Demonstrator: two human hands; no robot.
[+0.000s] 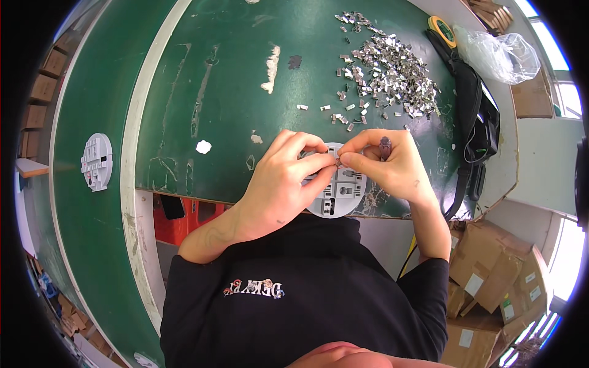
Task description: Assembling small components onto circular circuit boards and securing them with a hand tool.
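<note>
A round, light grey plastic base (345,207) with moulded slots and small dark parts sits at the table's near edge, partly covered by my hands. My left hand (288,175) reaches over its left side, thumb and fingers pinched at the upper part; what they grip is too small to make out. Opposite it, my right hand (391,165) pinches at the same spot with thumb and forefinger. A screwdriver-like tool with a dark purple handle (385,148) is tucked in the right hand, its tip hidden. Beyond the hands lies a pile of small shiny metal clips (396,73).
A black bag (475,116), a yellow tape measure (443,32) and a clear plastic bag (506,58) lie along the right. Another round grey base (97,162) rests on the green surface at left. Cardboard boxes (491,270) stand lower right; a red stool (175,224) is under the table.
</note>
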